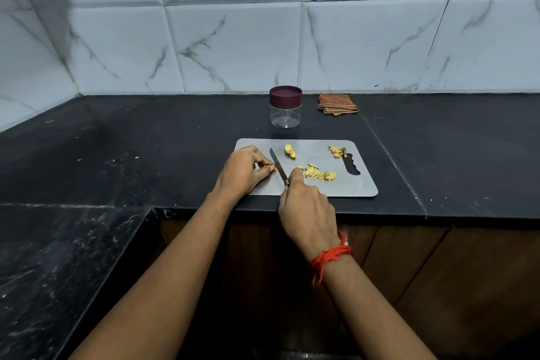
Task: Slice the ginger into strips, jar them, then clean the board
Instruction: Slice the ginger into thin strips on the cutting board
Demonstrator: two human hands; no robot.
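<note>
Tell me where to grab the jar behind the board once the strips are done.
I'd grip the jar round its clear wall, just below the maroon lid, coming from the front-left: it stands upright and capped, and the folded cloth lies close to its right.

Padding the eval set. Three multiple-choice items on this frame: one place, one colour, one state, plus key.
1. Where does the clear plastic jar stand?
A) on the black stone counter, behind the grey metal cutting board, left of the folded checked cloth
B) on the board
C) on the cloth

2. Colour of the jar's screw lid?
A) green
B) white
C) maroon

3. What is the right hand doing?
A) resting flat on the counter
B) gripping the thin-bladed knife
C) lifting the jar

1 A: it sits on bare counter beyond the board.
2 C: the lid is dark maroon.
3 B: fingers curl round the handle, blade beside the ginger piece the left hand pinches.
</note>
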